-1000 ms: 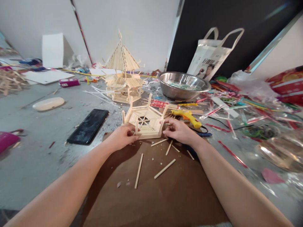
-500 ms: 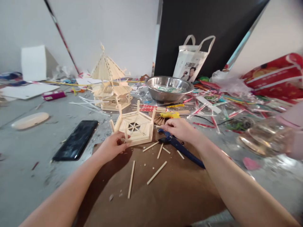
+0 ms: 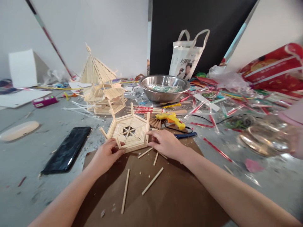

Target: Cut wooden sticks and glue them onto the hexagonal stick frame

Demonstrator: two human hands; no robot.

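A hexagonal base (image 3: 129,143) made of pale wooden sticks lies on the brown board, short posts rising from its corners and a spoked opening in its middle. My left hand (image 3: 106,157) is closed on its front-left corner, thumb and fingers around the post there. At the front-right corner, my right hand (image 3: 164,144) pinches what looks like a short wooden stick (image 3: 146,138), partly covered by the fingertips. Blue-handled cutters (image 3: 186,135) lie mostly behind the right hand. Beyond them rests a yellow glue gun (image 3: 172,119).
Loose sticks (image 3: 152,181) lie on the brown board (image 3: 180,195). A stick pagoda (image 3: 101,91) stands behind the base, beside a steel bowl (image 3: 163,94). To the left are a phone (image 3: 67,149) and a white oval object (image 3: 20,130). Plastic wrappers (image 3: 213,110) litter the right side.
My right hand went from the base's corner out over the cutters, then came back to that corner. My left hand stays on the base. The view has shifted right.
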